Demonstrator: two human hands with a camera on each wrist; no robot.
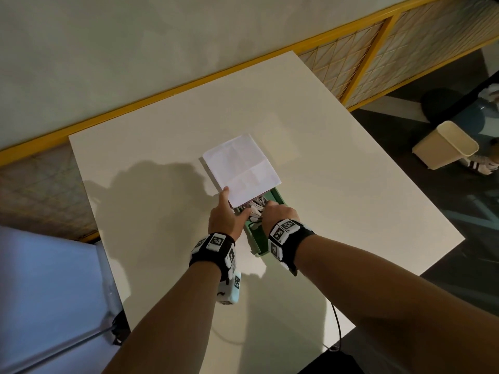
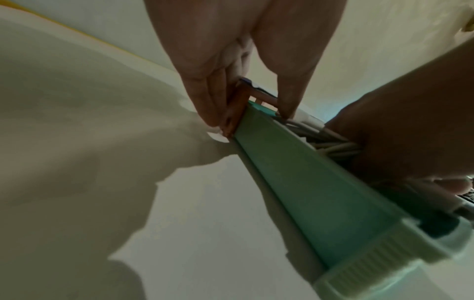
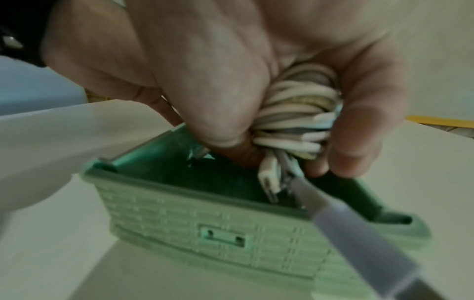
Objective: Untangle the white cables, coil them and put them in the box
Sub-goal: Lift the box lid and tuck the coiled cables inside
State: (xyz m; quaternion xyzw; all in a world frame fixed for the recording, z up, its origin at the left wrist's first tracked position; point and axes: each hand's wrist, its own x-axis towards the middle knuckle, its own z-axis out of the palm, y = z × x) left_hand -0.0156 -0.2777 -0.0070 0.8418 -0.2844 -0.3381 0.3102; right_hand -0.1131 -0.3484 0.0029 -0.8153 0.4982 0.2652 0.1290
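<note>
Closest to us, our right hand (image 3: 231,81) curls its fingers and thumb round a coiled bundle of white cables (image 3: 295,113), holding it over the open end of the green box (image 3: 205,223), with a couple of plug ends hanging from the coil down into the box. From the head view the same right hand (image 1: 278,214) sits right over the box (image 1: 259,244), and the cables (image 1: 256,209) show as a pale bunch just under the raised lid (image 1: 243,168). That lid is white on its upper face and reddish along the edge we see from the left wrist. Our left hand (image 1: 225,214) is at the left side of the box, pinching the lid's near corner between thumb and fingers (image 2: 205,91), so the lid stands tilted up from the box's far end. The box itself rests on the white table (image 1: 162,130), near the table's middle. Beyond the box runs a yellow rail (image 1: 162,98), and off to the box's right, down on the dark floor, lies a cream bin (image 1: 445,149) on its side.
</note>
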